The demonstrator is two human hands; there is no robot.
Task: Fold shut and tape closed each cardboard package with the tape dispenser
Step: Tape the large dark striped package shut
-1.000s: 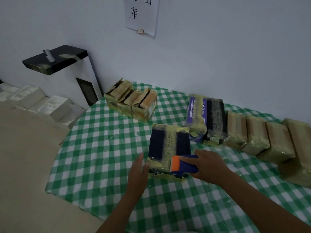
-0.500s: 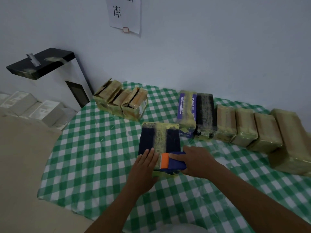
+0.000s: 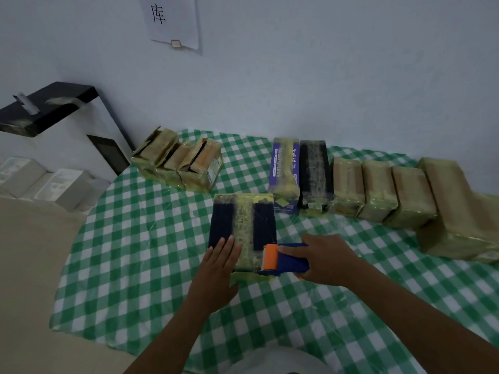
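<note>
Blue tape dispenser (image 3: 289, 261) has slid rightward across package (image 3: 244, 225).

The table (image 3: 135, 252) in front of me wears a green-and-white checked cloth, rounded at its left edge. Behind it rises a plain pale wall (image 3: 324, 76), where a white sheet (image 3: 172, 22) hangs with a dark printed character and a small tag (image 3: 175, 43) at its lower edge. To my left stands a white cabinet (image 3: 54, 147) with a black top (image 3: 51, 103); a scrap of tape (image 3: 24, 102) sticks up from that top. Low beside the cabinet lie a few white boxes (image 3: 40, 182), close together. The floor (image 3: 27, 265) below is beige.
</note>
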